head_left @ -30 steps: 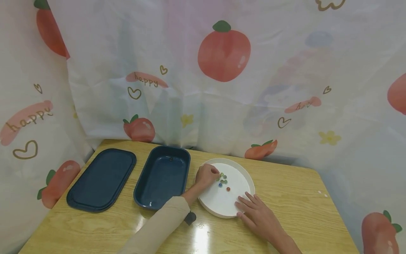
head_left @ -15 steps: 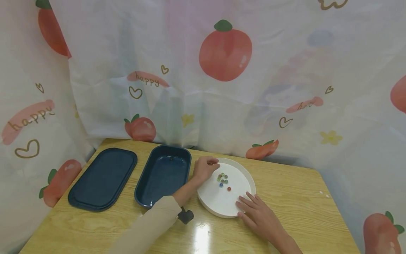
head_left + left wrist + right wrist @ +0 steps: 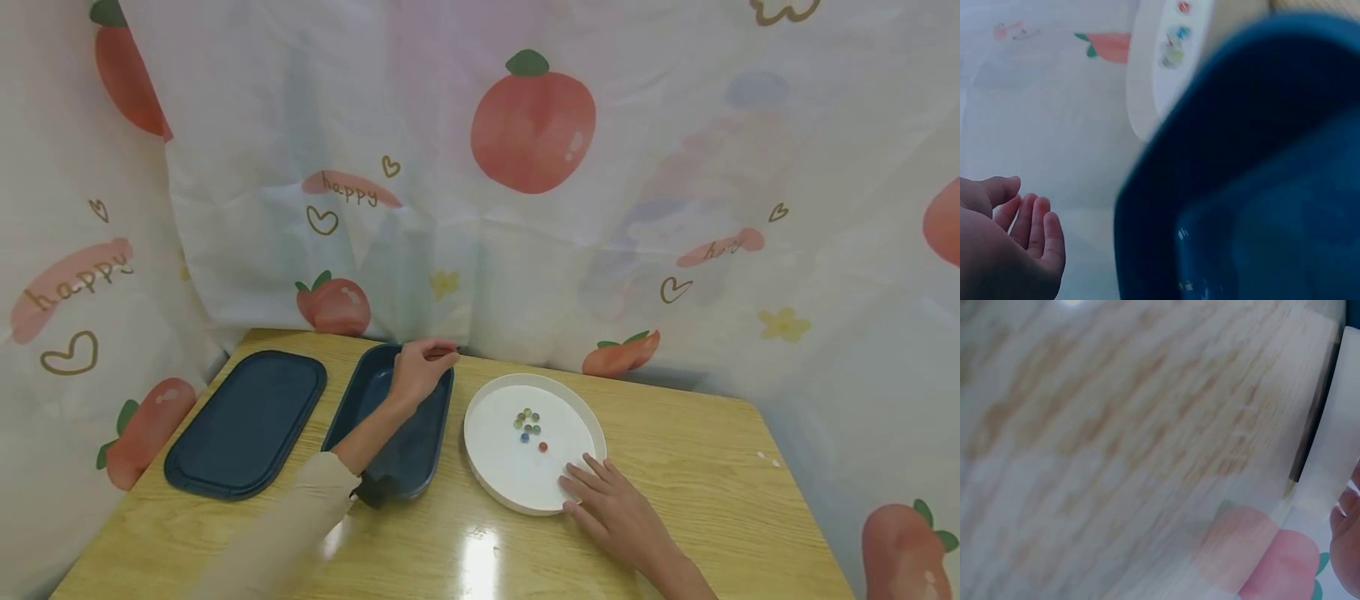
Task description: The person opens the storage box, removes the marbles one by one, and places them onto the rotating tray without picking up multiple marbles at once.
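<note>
My left hand [image 3: 422,373] hovers over the far right part of the dark blue rectangular container [image 3: 360,392], thumb and fingertips drawn together. It seems to pinch a marble, which the fingers hide. The left wrist view shows that hand [image 3: 1022,240] with curled fingers beside the container wall [image 3: 1141,206]. Several small glass marbles [image 3: 543,447], green, blue and red-orange, lie in the round white tray [image 3: 510,483], most of them in a cluster. Straight fingers of my right hand [image 3: 611,508] rest on the tray's near right rim; the right wrist view catches only part of that hand [image 3: 1347,544].
A dark blue lid [image 3: 243,425] lies flat left of the container. All stand on a wood-grain table [image 3: 675,450]. Behind it and at the sides hangs a white curtain [image 3: 525,250] printed with fruit. Two small white bits [image 3: 768,458] lie near the table's right edge.
My left hand has lifted off the marble cluster and travelled left, from the white tray to above the blue container. The right hand and the marbles left in the tray stay put.
</note>
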`<state>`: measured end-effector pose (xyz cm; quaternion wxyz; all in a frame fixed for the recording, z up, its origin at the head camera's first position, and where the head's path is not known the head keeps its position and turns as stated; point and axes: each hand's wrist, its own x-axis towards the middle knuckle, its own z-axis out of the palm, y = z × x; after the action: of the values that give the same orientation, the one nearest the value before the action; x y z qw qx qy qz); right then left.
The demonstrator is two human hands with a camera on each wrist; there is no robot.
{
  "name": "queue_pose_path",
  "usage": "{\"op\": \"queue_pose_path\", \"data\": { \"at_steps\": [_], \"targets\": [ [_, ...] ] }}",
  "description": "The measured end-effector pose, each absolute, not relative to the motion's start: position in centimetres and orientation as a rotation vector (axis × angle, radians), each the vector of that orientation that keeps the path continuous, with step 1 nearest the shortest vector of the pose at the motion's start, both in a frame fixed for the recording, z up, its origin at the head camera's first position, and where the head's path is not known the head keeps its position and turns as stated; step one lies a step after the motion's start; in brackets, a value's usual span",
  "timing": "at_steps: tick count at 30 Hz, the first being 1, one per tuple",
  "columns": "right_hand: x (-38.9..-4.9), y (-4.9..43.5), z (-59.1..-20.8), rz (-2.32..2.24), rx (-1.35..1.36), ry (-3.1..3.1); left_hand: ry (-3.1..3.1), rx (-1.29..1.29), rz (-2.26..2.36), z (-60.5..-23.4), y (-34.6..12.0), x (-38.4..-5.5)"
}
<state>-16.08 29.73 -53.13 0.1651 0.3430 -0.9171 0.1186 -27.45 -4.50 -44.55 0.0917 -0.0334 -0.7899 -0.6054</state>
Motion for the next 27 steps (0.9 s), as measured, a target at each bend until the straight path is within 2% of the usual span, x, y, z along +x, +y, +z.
{"op": "queue_pose_path", "data": {
  "at_steps": [10,27],
  "targets": [
    [-16.0,29.6,-53.1,0.330,0.975,-2.619,-2.315,0.102,-1.769,-47.0,-8.8,-28.6],
    [-16.1,29.7,-53.1,0.326,0.982,-2.605,-2.456,0.275,-1.777,-48.4,-10.7,-29.9]
  ]
}}
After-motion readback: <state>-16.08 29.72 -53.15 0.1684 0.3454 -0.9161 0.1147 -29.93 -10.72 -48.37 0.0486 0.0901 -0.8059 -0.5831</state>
